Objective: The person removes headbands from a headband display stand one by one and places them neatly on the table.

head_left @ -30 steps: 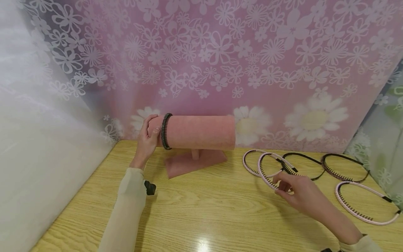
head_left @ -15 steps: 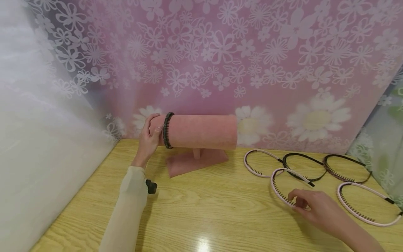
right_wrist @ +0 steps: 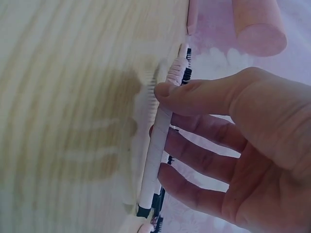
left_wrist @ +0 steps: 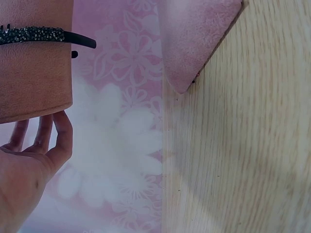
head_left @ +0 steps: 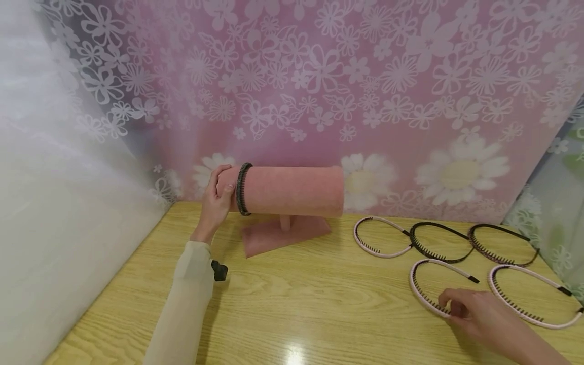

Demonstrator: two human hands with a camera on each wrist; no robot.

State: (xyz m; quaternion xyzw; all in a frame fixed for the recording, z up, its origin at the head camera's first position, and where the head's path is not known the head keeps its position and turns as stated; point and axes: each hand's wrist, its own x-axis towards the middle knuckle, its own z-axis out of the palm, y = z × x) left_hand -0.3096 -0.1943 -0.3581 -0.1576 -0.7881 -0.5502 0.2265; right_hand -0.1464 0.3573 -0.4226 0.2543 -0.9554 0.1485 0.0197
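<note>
My left hand [head_left: 215, 207] grips the left end of a pink velvet cylinder stand [head_left: 296, 190], with the thumb in front. A dark glittery toothed headband [head_left: 241, 190] sits around the cylinder just beside that thumb. In the left wrist view, the fingers of my left hand [left_wrist: 30, 170] curl at the cylinder's end. To the right, my right hand [head_left: 479, 313] pinches a pale pink toothed headband [head_left: 412, 280] low over the table. The right wrist view has the thumb and fingers around this wrapped headband [right_wrist: 155, 145]; its far end is hidden by the hand in the head view.
On the wooden table [head_left: 319, 299], another pale pink headband [head_left: 358, 237], a black headband [head_left: 426, 251] and a dark brownish headband [head_left: 485, 251] lie in a back row. One more pink headband [head_left: 511, 306] lies at far right. A floral curtain [head_left: 292, 76] hangs behind.
My right hand has carried the pink headband toward the front right and lower, away from the back row. My left hand stays on the cylinder; the view shifted slightly.
</note>
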